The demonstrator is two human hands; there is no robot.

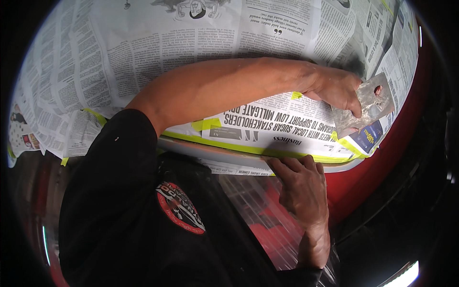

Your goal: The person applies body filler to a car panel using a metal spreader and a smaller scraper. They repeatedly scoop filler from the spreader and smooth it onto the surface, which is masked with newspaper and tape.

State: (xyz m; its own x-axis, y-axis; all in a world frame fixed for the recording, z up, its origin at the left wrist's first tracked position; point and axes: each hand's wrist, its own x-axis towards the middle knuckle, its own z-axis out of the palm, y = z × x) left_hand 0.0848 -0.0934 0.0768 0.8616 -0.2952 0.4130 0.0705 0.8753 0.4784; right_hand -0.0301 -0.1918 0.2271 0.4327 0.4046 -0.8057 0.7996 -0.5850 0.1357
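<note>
My left arm reaches across to the right over the newspaper covering. My left hand (338, 90) is closed on a thin grey plate (377, 103) with a hole near its upper corner and smears on its face. Below it, my right hand (303, 189) bends over a narrow grey strip (229, 155) of the panel's edge. Its fingers are pressed together with the tips at the strip, and whatever they may hold is hidden. Bright yellow masking tape (258, 152) runs along the strip's upper side, holding down the newspaper (191, 48).
Red bodywork (351, 184) curves down at the right. Clear plastic film (260, 210) hangs over a red surface below the strip. Short yellow tape pieces (206, 125) join the sheets. A bright lamp (404, 276) shows at the lower right.
</note>
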